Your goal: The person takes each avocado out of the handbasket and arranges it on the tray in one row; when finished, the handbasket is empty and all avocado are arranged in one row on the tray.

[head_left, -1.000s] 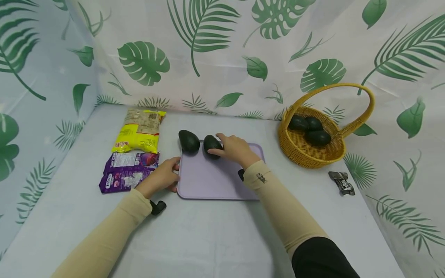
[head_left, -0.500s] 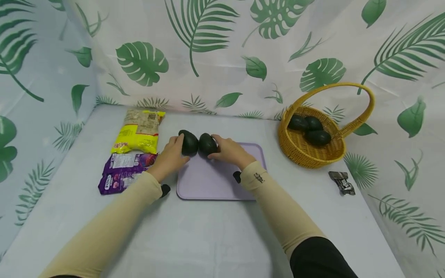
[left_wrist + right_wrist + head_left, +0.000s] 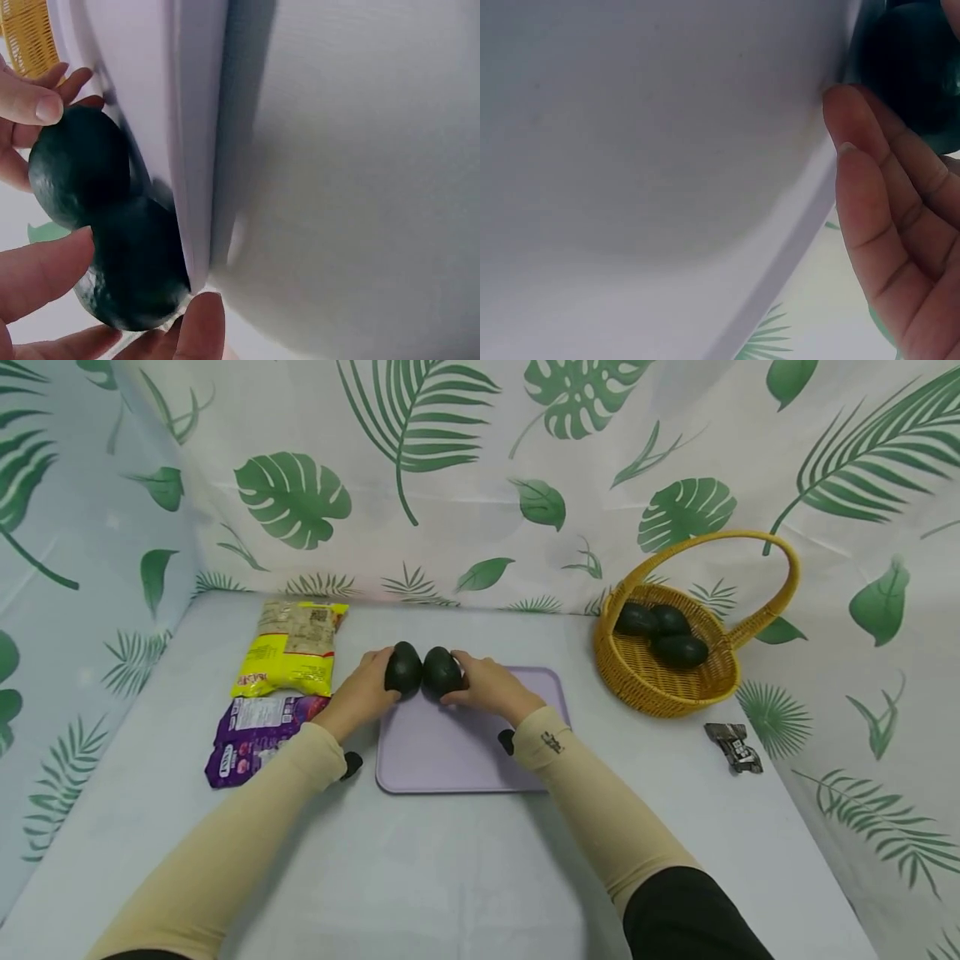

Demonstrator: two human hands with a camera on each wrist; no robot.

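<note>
Two dark green avocados sit side by side at the far left part of a lilac tray [image 3: 465, 752]. My left hand [image 3: 362, 692] grips the left avocado [image 3: 403, 670], thumb on the near side and fingers round its outer side. With its thumb and fingers, my right hand [image 3: 491, 687] holds the right avocado [image 3: 441, 673] from the right. In the left wrist view the right-hand avocado [image 3: 79, 165] and the left-hand one [image 3: 135, 262] meet, close by the tray's raised rim [image 3: 196, 150]. The right wrist view shows an avocado [image 3: 915, 71] only partly, beside curled fingers [image 3: 862, 195].
A wicker basket [image 3: 660, 693] with a tall handle holds several avocados [image 3: 681, 651] at the back right. Near it lies a small black wrapped packet [image 3: 735, 747]. At left are a yellow bag [image 3: 291, 647] and a purple package [image 3: 251, 735], partly behind the left arm.
My left hand has left the tray's left edge and taken hold of the left avocado. The right avocado has shifted left against it, still in my right hand.
</note>
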